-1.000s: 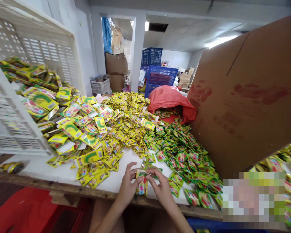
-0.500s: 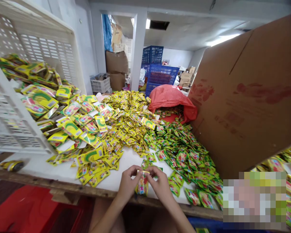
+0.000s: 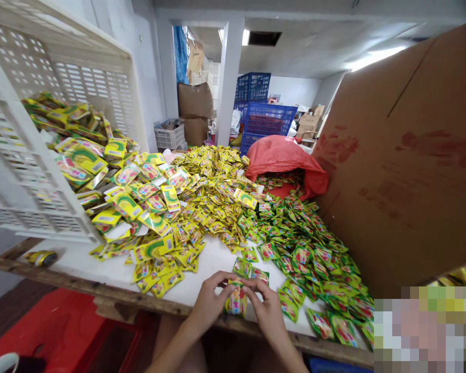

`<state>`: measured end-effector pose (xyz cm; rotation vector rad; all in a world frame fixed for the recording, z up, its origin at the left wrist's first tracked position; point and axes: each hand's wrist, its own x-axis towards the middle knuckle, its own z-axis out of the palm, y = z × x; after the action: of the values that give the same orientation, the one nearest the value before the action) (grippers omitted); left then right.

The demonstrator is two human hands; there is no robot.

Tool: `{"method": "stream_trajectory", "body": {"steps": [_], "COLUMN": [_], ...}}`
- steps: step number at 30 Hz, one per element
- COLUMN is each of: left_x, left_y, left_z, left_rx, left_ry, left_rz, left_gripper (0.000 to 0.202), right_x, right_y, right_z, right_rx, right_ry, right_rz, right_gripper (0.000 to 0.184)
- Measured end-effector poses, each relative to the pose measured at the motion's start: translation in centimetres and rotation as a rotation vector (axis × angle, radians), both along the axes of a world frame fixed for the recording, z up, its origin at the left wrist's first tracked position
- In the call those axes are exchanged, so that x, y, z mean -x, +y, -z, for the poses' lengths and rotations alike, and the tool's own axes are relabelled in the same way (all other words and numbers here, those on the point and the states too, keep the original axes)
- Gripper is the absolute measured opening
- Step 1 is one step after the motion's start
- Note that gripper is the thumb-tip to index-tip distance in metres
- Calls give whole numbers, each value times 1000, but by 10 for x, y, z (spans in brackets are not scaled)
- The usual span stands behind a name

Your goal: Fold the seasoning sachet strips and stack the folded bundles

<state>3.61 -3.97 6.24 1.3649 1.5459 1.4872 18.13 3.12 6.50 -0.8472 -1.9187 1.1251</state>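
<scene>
Close to the table's front edge, my left hand (image 3: 213, 299) and my right hand (image 3: 264, 305) pinch the top end of a small printed carton (image 3: 236, 302) between them. The carton is yellow-green with pink lettering and stands roughly upright. My fingers cover its upper edge. Just beyond my hands lie a few green sachets (image 3: 242, 267). A heap of green sachets (image 3: 306, 254) spreads to the right, and yellow sachets (image 3: 217, 207) pile up in the middle. On the left, flattened and open yellow cartons (image 3: 122, 202) spill over the table.
A white plastic crate (image 3: 72, 217) lies tipped at the left with cartons in it. A red sack (image 3: 283, 155) opens at the back, beside a large cardboard box (image 3: 392, 171). A can (image 3: 42, 258) lies at the table's left edge. A red stool (image 3: 62, 331) stands below.
The view has shifted, so the scene sits farther right. The carton's white top edge, visible between my fingertips before, is now mostly covered as my fingers have come over it.
</scene>
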Motion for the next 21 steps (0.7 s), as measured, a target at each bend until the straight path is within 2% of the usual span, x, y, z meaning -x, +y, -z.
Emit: {"method": "stream_trajectory", "body": {"steps": [2, 5, 7, 9, 10, 12, 15, 17, 19, 21], "left_x": [19, 73, 115, 148, 159, 167, 154, 140, 130, 125], "left_y": [-9, -29, -41, -48, -49, -48, -43, -42, -44, -49], "left_z": [-5, -16, -24, -27, -28, -26, -23, -22, -21, -19], "left_rx": [-7, 31, 228, 492, 563, 596, 459, 344, 246, 152], "left_ry": [148, 464, 641, 661, 668, 684, 647, 492, 269, 105], "left_rz": [-117, -467, -656, -682, -665, -632, -602, -497, -356, -330], "left_gripper": [30, 37, 49, 61, 63, 52, 31, 27, 27, 26], "right_x": [-28, -111, -171, -209, -214, -197, -124, -69, -19, 24], "right_y": [6, 26, 41, 47, 47, 38, 21, 13, 11, 12], "right_z": [-15, -36, -44, -49, -51, -55, -55, -48, -36, -23], "right_rx": [-71, -119, -89, -76, -69, -53, -29, -10, 2, -20], "right_ry": [-54, -310, -513, -656, -686, -661, -485, -365, -264, -213], "right_rz": [48, 128, 150, 233, 247, 212, 47, -58, -93, -87], "right_gripper": [24, 27, 29, 29, 29, 30, 29, 27, 26, 24]}}
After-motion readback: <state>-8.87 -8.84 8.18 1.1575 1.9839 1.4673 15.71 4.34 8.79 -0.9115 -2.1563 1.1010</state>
